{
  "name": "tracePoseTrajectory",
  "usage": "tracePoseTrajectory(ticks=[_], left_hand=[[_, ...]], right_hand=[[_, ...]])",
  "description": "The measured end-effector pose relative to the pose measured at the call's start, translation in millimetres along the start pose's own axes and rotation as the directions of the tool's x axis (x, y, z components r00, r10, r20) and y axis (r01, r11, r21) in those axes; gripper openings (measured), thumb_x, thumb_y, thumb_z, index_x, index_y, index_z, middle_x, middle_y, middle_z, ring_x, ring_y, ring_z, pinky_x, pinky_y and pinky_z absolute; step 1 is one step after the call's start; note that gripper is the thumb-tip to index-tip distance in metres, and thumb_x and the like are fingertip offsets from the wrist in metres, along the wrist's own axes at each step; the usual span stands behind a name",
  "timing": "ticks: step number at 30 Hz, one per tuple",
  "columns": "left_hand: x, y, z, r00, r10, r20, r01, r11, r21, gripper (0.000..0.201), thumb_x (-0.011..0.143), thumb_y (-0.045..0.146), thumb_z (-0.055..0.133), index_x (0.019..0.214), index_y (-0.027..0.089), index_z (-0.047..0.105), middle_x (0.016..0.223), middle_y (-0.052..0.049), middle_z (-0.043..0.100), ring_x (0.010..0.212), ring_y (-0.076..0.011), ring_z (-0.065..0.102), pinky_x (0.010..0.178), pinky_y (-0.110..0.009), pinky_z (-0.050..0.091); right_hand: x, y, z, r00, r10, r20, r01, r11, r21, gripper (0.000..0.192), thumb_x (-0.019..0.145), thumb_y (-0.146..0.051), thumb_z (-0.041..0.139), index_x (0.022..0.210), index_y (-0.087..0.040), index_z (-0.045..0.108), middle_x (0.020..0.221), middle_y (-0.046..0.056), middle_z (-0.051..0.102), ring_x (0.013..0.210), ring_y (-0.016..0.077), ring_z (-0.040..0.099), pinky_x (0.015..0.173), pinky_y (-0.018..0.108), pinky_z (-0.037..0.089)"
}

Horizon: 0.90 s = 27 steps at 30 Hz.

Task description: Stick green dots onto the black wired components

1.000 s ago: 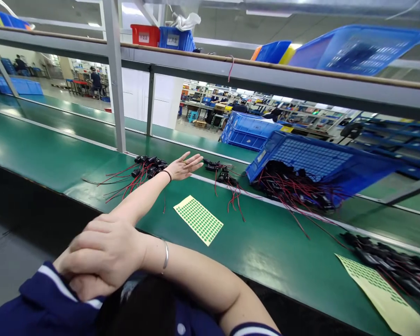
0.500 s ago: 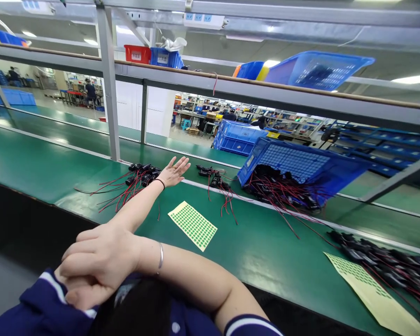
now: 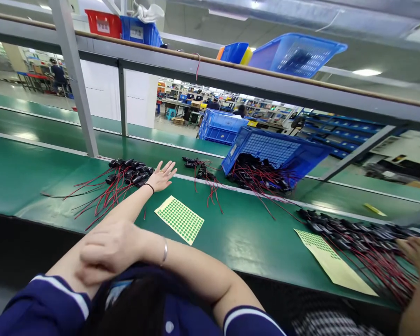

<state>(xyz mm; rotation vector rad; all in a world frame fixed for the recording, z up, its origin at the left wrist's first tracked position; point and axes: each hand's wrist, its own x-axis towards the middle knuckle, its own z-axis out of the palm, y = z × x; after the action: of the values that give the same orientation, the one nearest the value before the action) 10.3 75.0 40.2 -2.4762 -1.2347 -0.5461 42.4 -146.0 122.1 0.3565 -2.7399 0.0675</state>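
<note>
Fingers (image 3: 168, 166) of left hand (image 3: 162, 176) spread beside wired parts (image 3: 128, 171).

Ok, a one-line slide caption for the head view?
Left hand stretched flat beside black wired parts; right hand clasps left arm above a green-dot sticker sheet.

green workbench (image 3: 259, 242) — grey steel shelf frame (image 3: 73, 79)

Navy short sleeves with white-striped cuffs, silver bangle (image 3: 164, 252) on right wrist, thin black band (image 3: 149, 186), possibly a hair tie, on left
</note>
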Motion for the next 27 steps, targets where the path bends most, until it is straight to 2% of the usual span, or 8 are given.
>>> tracePoseTrajectory(ticks=[2,4,5,6,7,13,20,27], left_hand=[[-13,4,10.2,0.999,-0.043,0.005,0.043,0.997,-0.070,0.057,0.090,0.024,0.051,0.145,0.010,0.046,0.164,-0.021,0.021,0.154,-0.0352,0.017,0.122,-0.065,0.001],[-31,5,19.9,0.995,-0.103,-0.001,0.101,0.980,-0.169,0.049,0.087,0.019,0.051,0.136,0.013,0.056,0.161,-0.021,0.030,0.152,-0.0355,0.024,0.120,-0.067,0.004],[-41,4,23.7,0.992,-0.126,-0.004,0.122,0.968,-0.221,0.046,0.086,0.017,0.050,0.131,0.015,0.059,0.159,-0.020,0.037,0.151,-0.0352,0.028,0.120,-0.068,0.006],[-51,3,26.3,0.990,-0.144,-0.001,0.140,0.961,-0.240,0.046,0.086,0.015,0.048,0.130,0.017,0.061,0.157,-0.019,0.040,0.150,-0.0351,0.030,0.119,-0.069,0.008],[-61,-1,27.6,0.987,-0.158,0.009,0.155,0.959,-0.238,0.048,0.085,0.012,0.046,0.130,0.017,0.061,0.157,-0.019,0.039,0.150,-0.0359,0.030,0.118,-0.070,0.008],[-101,-32,14.1,0.954,-0.255,0.161,0.256,0.967,0.016,0.063,0.084,0.002,0.037,0.143,0.018,0.051,0.163,-0.020,0.026,0.154,-0.0340,0.022,0.119,-0.068,0.003],[-71,5,-5.8,0.939,-0.345,0.017,0.344,0.929,-0.136,0.058,0.093,0.031,0.052,0.149,0.021,0.041,0.165,-0.023,0.018,0.154,-0.0382,0.018,0.118,-0.069,0.014],[-43,56,15.3,0.898,-0.435,0.068,0.398,0.737,-0.547,0.055,0.096,0.032,0.048,0.150,0.022,0.037,0.165,-0.021,0.015,0.153,-0.0365,0.021,0.117,-0.064,0.029]], right_hand=[[-30,23,-4,0.988,0.152,0.021,-0.150,0.987,-0.052,0.040,0.096,-0.051,0.046,0.073,-0.022,0.059,0.070,0.001,0.066,0.071,0.0151,0.062,0.060,0.028,0.042],[-69,52,-12,0.885,0.463,0.051,-0.453,0.881,-0.137,0.033,0.093,-0.048,0.053,0.075,-0.022,0.061,0.075,0.003,0.069,0.074,0.0165,0.063,0.063,0.027,0.042],[-91,68,-17,0.755,0.653,0.058,-0.637,0.751,-0.173,0.027,0.090,-0.045,0.058,0.080,-0.021,0.064,0.083,0.005,0.072,0.081,0.0167,0.065,0.068,0.026,0.044],[-115,85,-23,0.557,0.830,0.028,-0.812,0.551,-0.195,0.023,0.090,-0.044,0.059,0.086,-0.022,0.065,0.093,0.005,0.073,0.088,0.0162,0.065,0.073,0.025,0.044],[-140,102,-29,0.443,0.896,0.004,-0.876,0.434,-0.210,0.022,0.093,-0.040,0.055,0.092,-0.021,0.066,0.097,0.006,0.074,0.090,0.0166,0.066,0.073,0.025,0.044],[-271,192,-55,-0.061,0.997,-0.043,-0.963,-0.070,-0.261,0.023,0.099,-0.029,0.050,0.100,-0.015,0.068,0.096,0.011,0.073,0.089,0.0199,0.068,0.076,0.029,0.051],[-327,287,-60,-0.316,0.925,-0.209,-0.895,-0.364,-0.257,0.036,0.096,-0.036,0.061,0.126,-0.017,0.059,0.128,0.010,0.061,0.109,0.0229,0.064,0.091,0.044,0.056],[-359,329,-69,-0.487,0.827,-0.283,-0.825,-0.541,-0.161,0.037,0.095,-0.036,0.062,0.127,-0.017,0.058,0.128,0.010,0.061,0.108,0.0228,0.064,0.091,0.045,0.056]])
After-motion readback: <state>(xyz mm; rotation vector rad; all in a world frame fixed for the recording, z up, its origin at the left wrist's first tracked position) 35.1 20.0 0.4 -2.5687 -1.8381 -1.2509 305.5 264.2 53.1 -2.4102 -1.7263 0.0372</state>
